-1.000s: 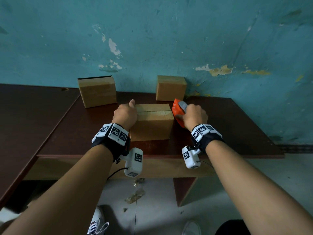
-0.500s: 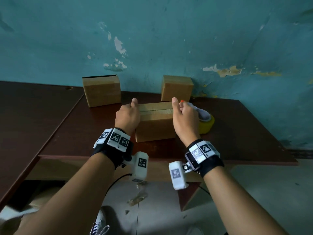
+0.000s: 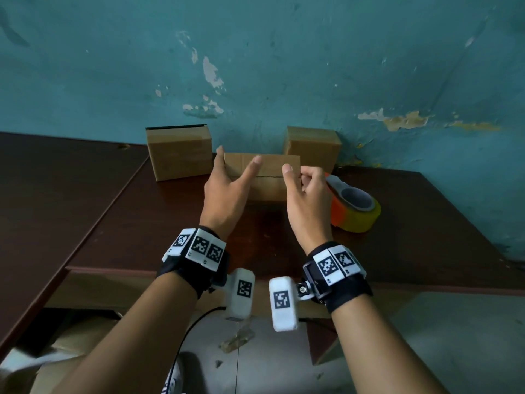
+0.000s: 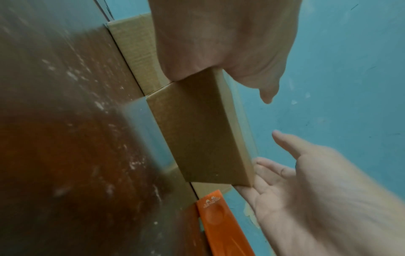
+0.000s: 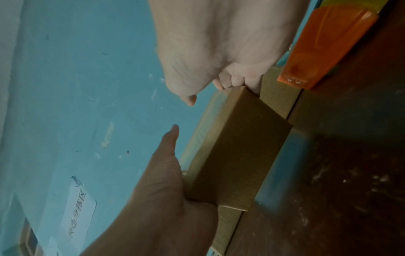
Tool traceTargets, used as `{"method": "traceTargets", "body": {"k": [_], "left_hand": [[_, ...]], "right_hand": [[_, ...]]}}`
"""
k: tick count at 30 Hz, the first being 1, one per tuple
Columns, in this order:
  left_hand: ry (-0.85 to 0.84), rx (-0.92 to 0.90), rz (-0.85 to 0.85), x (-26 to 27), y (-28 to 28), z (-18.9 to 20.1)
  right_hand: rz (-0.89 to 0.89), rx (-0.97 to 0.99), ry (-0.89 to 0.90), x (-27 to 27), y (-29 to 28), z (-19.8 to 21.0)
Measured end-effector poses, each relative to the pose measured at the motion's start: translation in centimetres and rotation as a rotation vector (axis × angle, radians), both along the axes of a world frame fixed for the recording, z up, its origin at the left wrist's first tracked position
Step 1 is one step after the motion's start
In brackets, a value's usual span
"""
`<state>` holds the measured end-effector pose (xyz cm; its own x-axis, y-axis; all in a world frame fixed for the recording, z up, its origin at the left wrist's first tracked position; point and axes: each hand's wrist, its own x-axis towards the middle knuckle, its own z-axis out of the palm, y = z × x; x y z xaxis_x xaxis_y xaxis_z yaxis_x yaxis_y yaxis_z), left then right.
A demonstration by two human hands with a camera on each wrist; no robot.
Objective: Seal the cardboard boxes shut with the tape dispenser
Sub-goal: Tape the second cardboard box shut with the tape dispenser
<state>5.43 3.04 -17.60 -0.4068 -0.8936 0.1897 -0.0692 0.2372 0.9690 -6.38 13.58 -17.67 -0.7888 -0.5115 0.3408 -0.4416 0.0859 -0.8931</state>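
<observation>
Now box (image 3: pixel 262 177) held between both hands; tape dispenser (image 3: pixel 353 206) just right.

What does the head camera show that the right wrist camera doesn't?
Only the head view shows the tape dispenser's yellow roll, the two back boxes and the wrist bands. Only the right wrist view shows a paper notice on the wall. Both show the middle box, lifted off the table, with the left hand and right hand at its ends.
</observation>
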Motion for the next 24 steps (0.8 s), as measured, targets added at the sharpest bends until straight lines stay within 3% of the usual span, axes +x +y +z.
{"method": "traceTargets", "body": {"k": [9, 24], "left_hand": [[-0.01, -0.047, 0.057, 1.7, 0.6, -0.8], [0.102, -0.028, -0.164, 3.2, -1.4, -1.7]], "right_hand": [[-0.017, -0.048, 0.086, 2.2, -0.3, 1.4], [0.013, -0.026, 0.081, 1.5, 1.0, -0.3]]}}
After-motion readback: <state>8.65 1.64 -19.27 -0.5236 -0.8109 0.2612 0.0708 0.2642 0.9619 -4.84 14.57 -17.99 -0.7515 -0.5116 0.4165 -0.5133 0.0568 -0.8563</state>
